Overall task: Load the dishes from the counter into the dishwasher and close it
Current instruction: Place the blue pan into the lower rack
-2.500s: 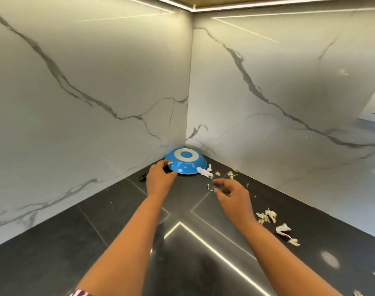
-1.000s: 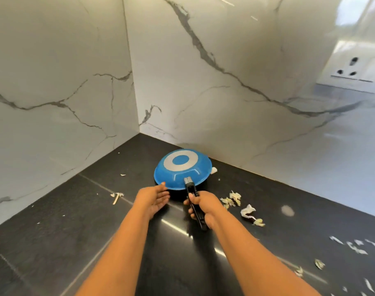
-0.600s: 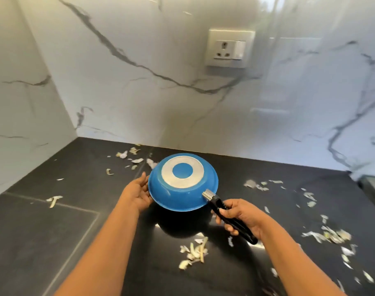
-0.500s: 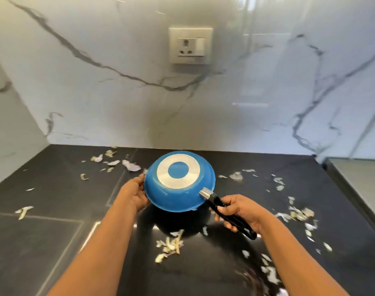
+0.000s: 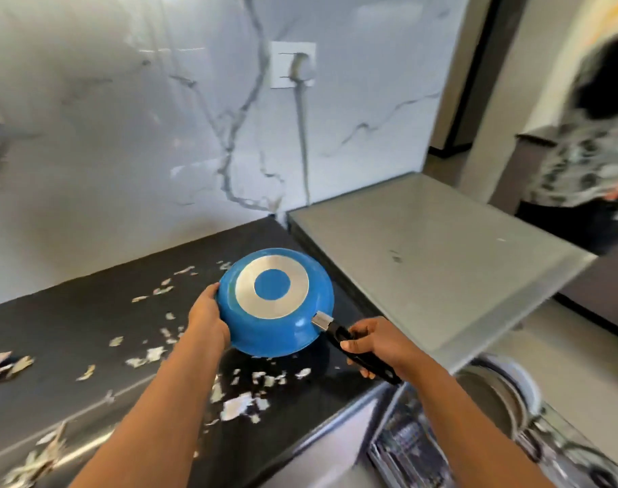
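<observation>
Head view looks down at a dark counter [image 5: 71, 332] with a white marble wall [image 5: 124, 135] behind it. Far left on the counter lie pale bits of peel [image 5: 5, 362], and more bits [image 5: 240, 405] lie near the front edge, all a little blurry. Next comes the left hand [image 5: 207, 320]. Its palm and fingers press flat against the left side of a blue pan [image 5: 275, 304], so it props the pan but does not wrap around it. The pan is upside down and tilted, held up just above the counter, with a dark shadow under it. Its bottom shows a silver ring around a blue dot. A black handle [image 5: 356, 350] sticks out from the pan toward the lower right. The right hand [image 5: 379, 343] is closed tight around that handle. On the wall above the pan sits a white socket [image 5: 293, 65] with a gray cord hanging down from it. To the right of the pan is a flat gray top [image 5: 423, 262], right beside the counter. Below it, at the bottom right, the open dishwasher [image 5: 441, 449] shows shiny round dishes [image 5: 494, 399] in its rack, too blurry to tell apart. At the far right stands another person in a patterned shirt [image 5: 582, 163], also blurred.
</observation>
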